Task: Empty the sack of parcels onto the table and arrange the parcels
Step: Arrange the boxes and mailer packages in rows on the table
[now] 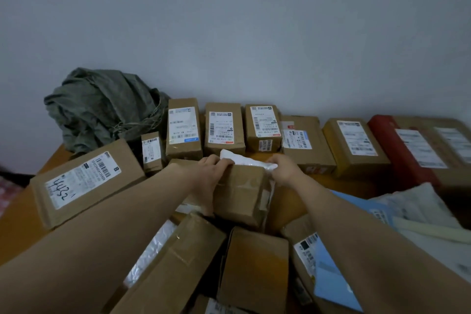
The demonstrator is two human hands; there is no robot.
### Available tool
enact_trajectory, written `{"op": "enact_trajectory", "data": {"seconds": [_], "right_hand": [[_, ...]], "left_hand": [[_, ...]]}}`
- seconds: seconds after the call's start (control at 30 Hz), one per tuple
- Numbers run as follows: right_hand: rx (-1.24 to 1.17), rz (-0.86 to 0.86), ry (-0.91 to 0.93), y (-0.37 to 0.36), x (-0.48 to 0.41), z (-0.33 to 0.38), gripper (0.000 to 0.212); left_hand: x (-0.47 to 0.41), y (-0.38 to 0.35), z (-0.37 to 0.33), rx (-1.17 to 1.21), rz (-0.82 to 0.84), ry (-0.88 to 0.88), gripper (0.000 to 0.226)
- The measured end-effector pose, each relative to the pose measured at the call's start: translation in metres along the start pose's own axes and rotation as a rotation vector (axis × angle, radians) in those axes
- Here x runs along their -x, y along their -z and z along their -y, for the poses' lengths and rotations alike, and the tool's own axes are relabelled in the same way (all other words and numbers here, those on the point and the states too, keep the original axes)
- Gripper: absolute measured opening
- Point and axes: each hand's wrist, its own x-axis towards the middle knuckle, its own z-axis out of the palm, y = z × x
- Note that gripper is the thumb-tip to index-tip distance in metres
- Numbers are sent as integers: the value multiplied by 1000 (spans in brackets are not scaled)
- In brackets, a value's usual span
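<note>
Where the unsorted heap lies nearest the viewer, at 6 o'clock, brown cartons lean on one another, with a blue mailer at 5 o'clock and pale plastic mailers at 4 o'clock. Just beyond, at centre, both hands meet on a small taped carton resting on the heap. Left hand: fingers curled over the carton's upper left edge. Right hand: fingers curled round the right end of a white poly mailer that lies along the carton's far top edge; whether it also grips the carton cannot be told. At 9 o'clock a long carton marked 4452 lies flat on the wooden table, label up. At 12 o'clock a row of labelled cartons lies side by side along the wall, running to a red box at 2 o'clock. The sack sits crumpled and slack at 10 o'clock in the table's far corner; it appears emptied, so arranging is judged the step in hand. To do it well: part mailer from carton before lifting, since the slick film may slide off; carry the carton level, a hand on each side; set it label up in front of the row, edges parallel to its neighbours, without nudging the small carton at 11 o'clock.
</note>
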Motion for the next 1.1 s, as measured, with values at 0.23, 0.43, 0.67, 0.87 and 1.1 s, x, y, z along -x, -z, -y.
{"op": "enact_trajectory", "data": {"seconds": [0.23,0.43,0.67,0.87,1.1], "right_hand": [[-254,-346,-119,92,41,-17,33],[-125,-412,-214,139,67,-67,38],[-286,-234,30,123,94,-25,69],[-655,460,51,104,96,-14,59],[-318,516,-8,103,70,-19,59]], "left_hand": [[16,28,-19,672,-295,47,121],[26,49,-40,1403,-440,-10,106],[26,51,-62,1745,-340,-42,56],[31,38,-71,1843,-214,28,29],[21,20,-29,1767,-744,394,81]]}}
